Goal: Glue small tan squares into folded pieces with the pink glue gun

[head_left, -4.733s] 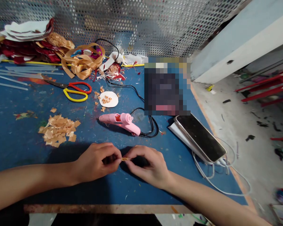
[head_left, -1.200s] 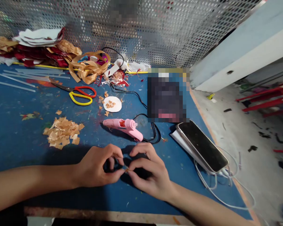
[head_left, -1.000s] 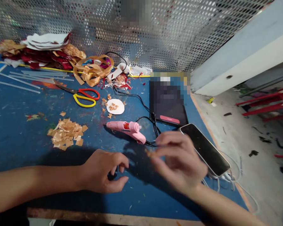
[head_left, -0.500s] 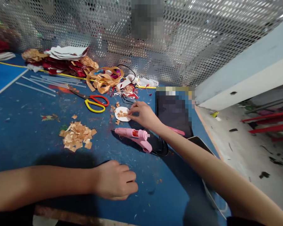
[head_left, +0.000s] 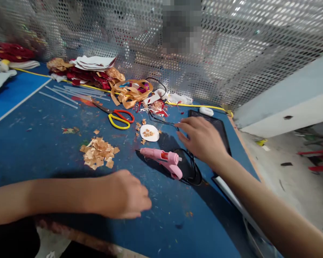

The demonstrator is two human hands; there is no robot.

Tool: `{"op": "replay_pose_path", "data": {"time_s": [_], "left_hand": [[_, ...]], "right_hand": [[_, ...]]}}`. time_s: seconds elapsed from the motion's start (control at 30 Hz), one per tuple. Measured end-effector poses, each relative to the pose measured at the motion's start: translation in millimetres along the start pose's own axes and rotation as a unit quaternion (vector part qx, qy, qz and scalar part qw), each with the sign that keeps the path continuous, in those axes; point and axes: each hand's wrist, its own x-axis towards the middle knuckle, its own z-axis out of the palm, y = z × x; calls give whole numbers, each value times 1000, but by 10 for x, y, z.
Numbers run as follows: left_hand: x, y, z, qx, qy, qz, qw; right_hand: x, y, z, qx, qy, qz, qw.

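Right hand (head_left: 200,138): right of glue gun (head_left: 156,154), open, seemingly empty.
Left hand (head_left: 127,196): gun's near side, curled; contents hidden.
Tan squares (head_left: 99,152): left of gun.
White oval (head_left: 155,136): beyond gun.
Tan bits (head_left: 148,133): on oval; likely between pieces, next needs one square pinched.

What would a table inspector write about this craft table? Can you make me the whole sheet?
Surface: blue tabletop, scuffed and paint-marked.
Job's things: white disc with tan scraps on it; pink glue gun nearby; pile of tan squares.
Clutter: scissors, clear sticks, tangled tan ribbon.
Hands: left hand curled, contents hidden; right hand spread, nothing seen in it, in front of a dark flat device.
Cables: black cable looped beside the glue gun.
Surroundings: metal mesh behind; floor at right, littered.
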Motion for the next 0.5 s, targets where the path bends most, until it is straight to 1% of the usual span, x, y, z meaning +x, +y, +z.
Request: {"op": "replay_pose_path", "data": {"time_s": [0.07, 0.1, 0.13, 0.17, 0.2, 0.23, 0.3, 0.37, 0.4, 0.5], "left_hand": [[-168, -167, -275, 9, -4, -104, 995], [-261, -266, -392, 15, 6, -165, 986], [-355, -369, -484, 26, 26, -229, 973], [-444, -470, -547, 39, 43, -284, 957], [-521, -563, -582, 49, 55, -346, 935], [-581, -644, -588, 52, 66, -385, 919], [-638, -757, -537, 7, 83, -393, 916], [-611, -806, -438, -34, 104, -368, 923], [-575, -814, -385, -38, 106, -355, 928], [-444, -815, -255, -16, 68, -327, 942]], "right_hand": [[-92, 25, -176, 32, 75, 15, 997], [-146, 17, -262, 37, 108, 20, 993], [-203, -6, -343, 43, 124, 33, 991], [-260, -41, -414, 41, 124, 39, 991], [-314, -86, -474, 35, 140, 30, 989], [-363, -137, -522, 36, 142, 37, 988], [-437, -243, -586, 34, 137, 29, 990], [-483, -337, -623, 26, 125, 16, 992], [-499, -376, -638, 21, 122, 8, 992], [-550, -464, -685, -11, 132, -17, 991]]}}
